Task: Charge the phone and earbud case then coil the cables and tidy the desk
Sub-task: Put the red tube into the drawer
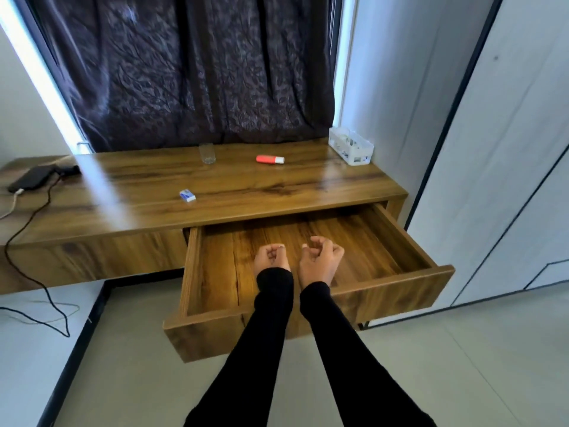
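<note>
A wooden desk (246,186) has its right drawer (378,238) pulled wide open, and the drawer looks bare inside. Both my hands hover over the drawer, palms up, in black sleeves. My left hand (271,258) is curled into a loose fist with nothing in it. My right hand (320,260) has its fingers bent but apart and holds nothing. At the desk's far left lies a black phone (29,178) with a white cable (12,204) plugged in. Beside it sits a small black object (68,170), and a black cable (30,220) runs from there down to the floor.
On the desktop stand a clear glass (207,153), an orange-red tube (270,159), a small blue-and-white box (187,195) and a white slotted basket (351,145) at the back right. A dark curtain hangs behind. A white wardrobe door (492,180) stands close on the right.
</note>
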